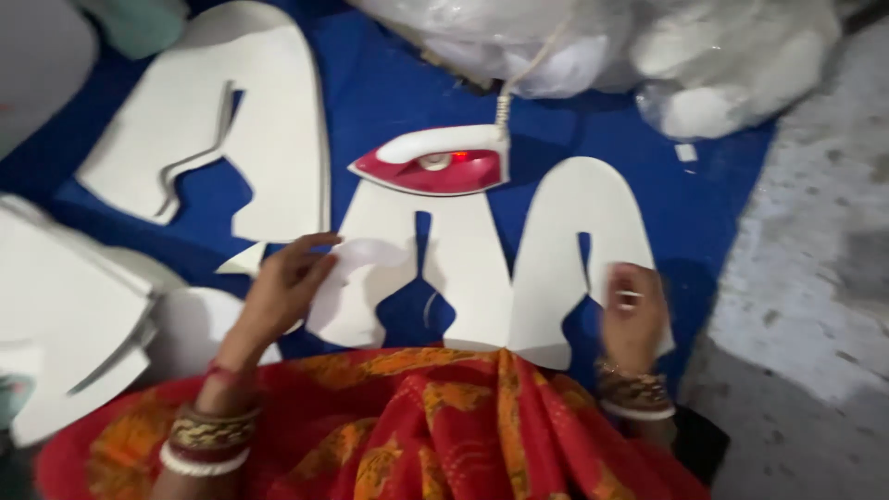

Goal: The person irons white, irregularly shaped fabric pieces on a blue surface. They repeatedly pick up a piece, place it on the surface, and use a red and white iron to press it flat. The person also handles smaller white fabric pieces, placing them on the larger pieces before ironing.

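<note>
Two white horseshoe-shaped cut pieces lie side by side on a blue cloth (389, 83). My left hand (282, 287) rests with fingers spread on the left white piece (370, 259), near a thin translucent flap at its edge. My right hand (632, 315), wearing a ring and bangles, presses on the lower right edge of the right white piece (565, 241). A red and white electric iron (433, 162) sits flat just beyond the two pieces, its cord running up and away. The picture is blurred by motion.
More white cut pieces (241, 120) lie at the upper left, and a stack of them (65, 324) sits at the far left. Crumpled clear plastic bags (648, 46) are piled at the back. Bare grey floor (815, 259) lies right. Red-orange patterned fabric (417, 426) covers my lap.
</note>
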